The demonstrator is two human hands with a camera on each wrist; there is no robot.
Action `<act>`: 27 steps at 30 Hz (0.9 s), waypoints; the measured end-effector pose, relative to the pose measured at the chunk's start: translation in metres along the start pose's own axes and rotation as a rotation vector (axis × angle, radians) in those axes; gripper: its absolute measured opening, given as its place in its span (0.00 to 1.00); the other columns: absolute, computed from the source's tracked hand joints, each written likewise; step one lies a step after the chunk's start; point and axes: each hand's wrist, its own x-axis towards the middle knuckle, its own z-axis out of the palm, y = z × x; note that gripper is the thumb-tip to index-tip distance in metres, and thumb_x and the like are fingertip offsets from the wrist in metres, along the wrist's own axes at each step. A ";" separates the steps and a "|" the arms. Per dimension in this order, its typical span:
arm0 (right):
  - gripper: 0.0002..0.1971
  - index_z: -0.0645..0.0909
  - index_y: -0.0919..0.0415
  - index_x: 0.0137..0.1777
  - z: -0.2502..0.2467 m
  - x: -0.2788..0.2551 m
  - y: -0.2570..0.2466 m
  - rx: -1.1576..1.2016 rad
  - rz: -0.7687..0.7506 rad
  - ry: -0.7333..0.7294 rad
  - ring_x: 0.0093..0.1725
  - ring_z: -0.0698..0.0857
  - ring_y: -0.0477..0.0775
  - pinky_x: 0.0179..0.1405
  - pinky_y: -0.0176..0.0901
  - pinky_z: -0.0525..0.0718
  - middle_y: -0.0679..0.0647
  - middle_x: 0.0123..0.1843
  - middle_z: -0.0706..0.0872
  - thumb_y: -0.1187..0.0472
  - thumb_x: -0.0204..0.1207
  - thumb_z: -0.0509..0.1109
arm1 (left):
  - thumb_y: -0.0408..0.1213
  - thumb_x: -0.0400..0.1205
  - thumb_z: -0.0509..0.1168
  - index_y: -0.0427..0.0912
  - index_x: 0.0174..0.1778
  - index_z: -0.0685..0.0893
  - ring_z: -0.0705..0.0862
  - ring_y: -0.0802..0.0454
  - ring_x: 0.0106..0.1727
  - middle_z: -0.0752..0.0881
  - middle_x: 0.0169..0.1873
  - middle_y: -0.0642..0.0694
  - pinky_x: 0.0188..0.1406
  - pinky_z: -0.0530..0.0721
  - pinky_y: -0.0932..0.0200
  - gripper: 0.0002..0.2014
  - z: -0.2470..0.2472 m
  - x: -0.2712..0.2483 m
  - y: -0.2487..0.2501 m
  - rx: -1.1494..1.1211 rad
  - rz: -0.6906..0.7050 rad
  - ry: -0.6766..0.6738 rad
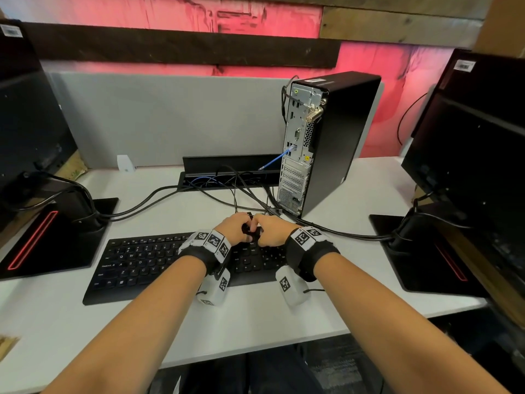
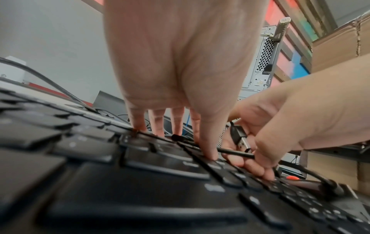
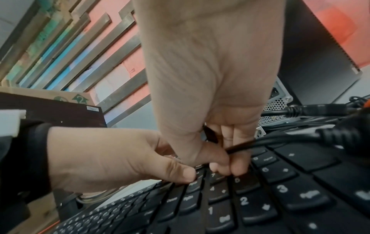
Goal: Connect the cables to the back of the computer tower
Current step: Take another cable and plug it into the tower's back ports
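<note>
The black computer tower [image 1: 341,137] stands at the back right of the desk, its silver rear panel [image 1: 297,143] turned toward me. A blue network cable [image 1: 279,160] is plugged into it. Both hands meet at the keyboard's [image 1: 147,260] far edge. My left hand [image 1: 234,226] [image 2: 197,142] pinches a thin black USB cable [image 2: 234,152] between thumb and fingers, against the keyboard. My right hand [image 1: 270,228] [image 3: 222,163] curls round the same cable [image 3: 242,144], and its silver USB plug [image 2: 241,140] lies loose by the right fingers.
Black cables [image 1: 199,191] run across the desk from a cable trough [image 1: 227,173] behind the keyboard. Monitors on black stands flank me, one at the left [image 1: 28,123] and one at the right [image 1: 468,155]. A grey divider [image 1: 170,115] backs the desk.
</note>
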 end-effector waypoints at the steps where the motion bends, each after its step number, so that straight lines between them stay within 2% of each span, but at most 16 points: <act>1: 0.20 0.73 0.58 0.65 0.000 0.000 0.002 0.047 0.003 0.012 0.44 0.82 0.54 0.41 0.43 0.80 0.52 0.45 0.80 0.68 0.74 0.68 | 0.34 0.75 0.72 0.34 0.56 0.81 0.79 0.43 0.62 0.79 0.61 0.40 0.66 0.76 0.49 0.15 0.000 -0.001 0.000 -0.005 0.017 0.018; 4: 0.17 0.72 0.60 0.62 0.000 -0.002 0.006 0.257 -0.035 0.003 0.32 0.86 0.49 0.39 0.43 0.87 0.54 0.35 0.83 0.72 0.74 0.66 | 0.35 0.76 0.72 0.35 0.52 0.83 0.79 0.45 0.60 0.82 0.57 0.41 0.62 0.76 0.54 0.12 -0.005 -0.005 0.000 -0.068 0.080 0.062; 6: 0.18 0.73 0.59 0.62 -0.004 -0.006 0.007 0.310 -0.071 0.012 0.26 0.83 0.46 0.34 0.41 0.86 0.53 0.31 0.82 0.73 0.74 0.67 | 0.36 0.77 0.70 0.36 0.50 0.84 0.80 0.47 0.57 0.83 0.54 0.42 0.59 0.75 0.57 0.09 -0.009 -0.007 -0.003 -0.088 0.120 0.072; 8: 0.21 0.74 0.55 0.64 -0.012 -0.010 0.010 0.296 -0.084 0.063 0.24 0.79 0.46 0.32 0.39 0.82 0.51 0.28 0.80 0.72 0.73 0.68 | 0.36 0.80 0.68 0.39 0.46 0.84 0.78 0.50 0.54 0.82 0.49 0.45 0.56 0.75 0.59 0.04 -0.012 -0.008 -0.007 -0.118 0.157 0.103; 10: 0.22 0.75 0.51 0.66 -0.022 -0.012 0.016 0.331 -0.101 0.153 0.28 0.78 0.47 0.35 0.40 0.80 0.52 0.30 0.82 0.69 0.74 0.68 | 0.36 0.83 0.63 0.43 0.42 0.79 0.75 0.53 0.53 0.79 0.47 0.49 0.53 0.73 0.60 0.04 -0.017 -0.009 -0.012 -0.178 0.163 0.183; 13: 0.14 0.81 0.56 0.63 -0.035 -0.014 0.021 0.466 -0.140 0.266 0.37 0.82 0.48 0.48 0.39 0.81 0.55 0.38 0.86 0.66 0.80 0.66 | 0.36 0.86 0.58 0.44 0.44 0.76 0.73 0.54 0.53 0.78 0.48 0.50 0.57 0.72 0.57 0.06 -0.023 -0.011 -0.020 -0.286 0.082 0.338; 16: 0.12 0.84 0.57 0.61 -0.046 -0.013 0.016 0.478 -0.168 0.341 0.48 0.85 0.46 0.52 0.29 0.79 0.57 0.48 0.88 0.66 0.81 0.66 | 0.37 0.87 0.54 0.42 0.47 0.75 0.75 0.52 0.49 0.78 0.47 0.47 0.50 0.68 0.60 0.06 -0.026 -0.014 -0.021 -0.376 -0.024 0.439; 18: 0.12 0.83 0.55 0.63 -0.051 -0.009 0.012 0.429 -0.166 0.373 0.53 0.85 0.48 0.55 0.34 0.81 0.55 0.53 0.87 0.64 0.81 0.67 | 0.38 0.87 0.53 0.42 0.48 0.73 0.76 0.49 0.47 0.79 0.45 0.45 0.48 0.69 0.59 0.07 -0.028 -0.014 -0.021 -0.447 -0.086 0.506; 20: 0.14 0.81 0.54 0.65 -0.056 -0.006 0.009 0.384 -0.156 0.400 0.49 0.85 0.52 0.53 0.42 0.84 0.57 0.50 0.85 0.64 0.81 0.67 | 0.38 0.88 0.51 0.42 0.48 0.72 0.80 0.48 0.50 0.81 0.47 0.43 0.50 0.72 0.58 0.07 -0.032 -0.013 -0.020 -0.559 -0.108 0.561; 22: 0.15 0.79 0.55 0.67 -0.062 -0.007 0.005 0.369 -0.171 0.460 0.40 0.82 0.47 0.42 0.37 0.81 0.54 0.45 0.83 0.65 0.82 0.65 | 0.36 0.87 0.51 0.42 0.49 0.73 0.83 0.48 0.53 0.84 0.48 0.43 0.55 0.76 0.57 0.07 -0.038 -0.012 -0.016 -0.610 -0.076 0.576; 23: 0.16 0.79 0.56 0.69 -0.066 -0.007 0.003 0.346 -0.181 0.509 0.39 0.80 0.45 0.42 0.33 0.78 0.52 0.46 0.83 0.65 0.82 0.63 | 0.36 0.87 0.52 0.43 0.49 0.73 0.84 0.48 0.52 0.85 0.46 0.44 0.54 0.78 0.60 0.06 -0.042 -0.012 -0.012 -0.610 -0.045 0.572; 25: 0.18 0.79 0.55 0.71 -0.076 -0.009 -0.003 0.238 -0.210 0.573 0.42 0.80 0.45 0.47 0.31 0.77 0.54 0.54 0.85 0.67 0.84 0.61 | 0.37 0.86 0.56 0.47 0.52 0.76 0.85 0.52 0.49 0.86 0.45 0.46 0.49 0.78 0.66 0.04 -0.055 -0.013 0.004 -0.561 0.042 0.545; 27: 0.19 0.79 0.57 0.72 -0.086 -0.011 -0.014 0.101 -0.264 0.573 0.56 0.83 0.51 0.60 0.36 0.76 0.56 0.65 0.84 0.70 0.84 0.59 | 0.40 0.85 0.59 0.46 0.54 0.78 0.85 0.53 0.46 0.86 0.44 0.48 0.47 0.79 0.65 0.06 -0.071 -0.009 0.026 -0.450 0.154 0.519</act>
